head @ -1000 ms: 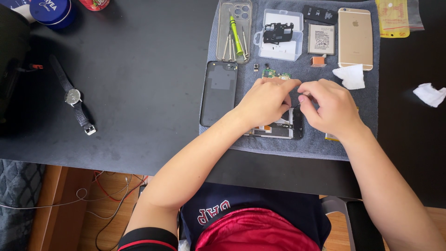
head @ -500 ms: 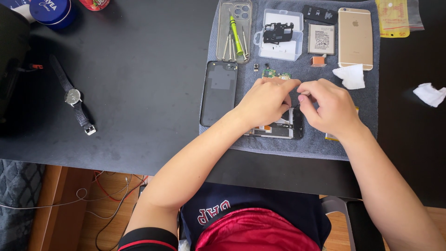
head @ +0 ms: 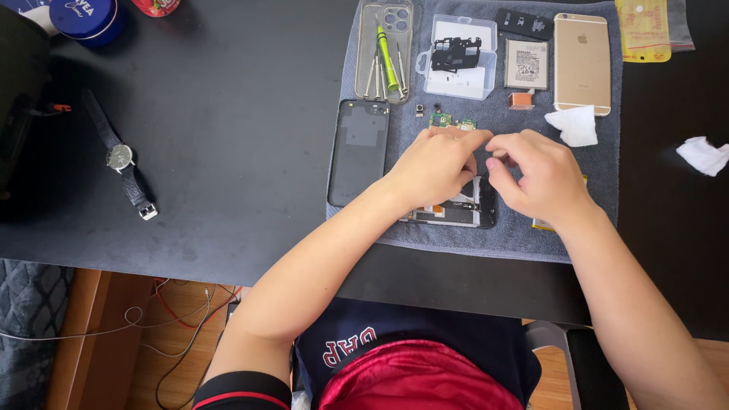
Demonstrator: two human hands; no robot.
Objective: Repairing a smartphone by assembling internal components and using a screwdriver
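Note:
An opened phone body [head: 463, 209] lies on a grey cloth mat [head: 592, 190], mostly hidden under both hands. My left hand [head: 433, 163] rests on its upper part with the fingers curled and the fingertips pointing right. My right hand [head: 541, 176] is beside it, fingers pinched together near the left fingertips; whatever is pinched is too small to make out. Small circuit parts [head: 448, 119] lie just beyond the left hand.
A dark phone back cover [head: 358, 150] lies left of the hands. Further back are a clear case holding a green screwdriver [head: 387, 47], a clear plastic box [head: 457, 57], a battery [head: 526, 64], a gold phone [head: 582, 62] and white tissues [head: 573, 125]. A wristwatch [head: 121, 158] lies far left.
Both hands stay over the opened phone; the fingertips shift only slightly. Nothing else on the table has moved.

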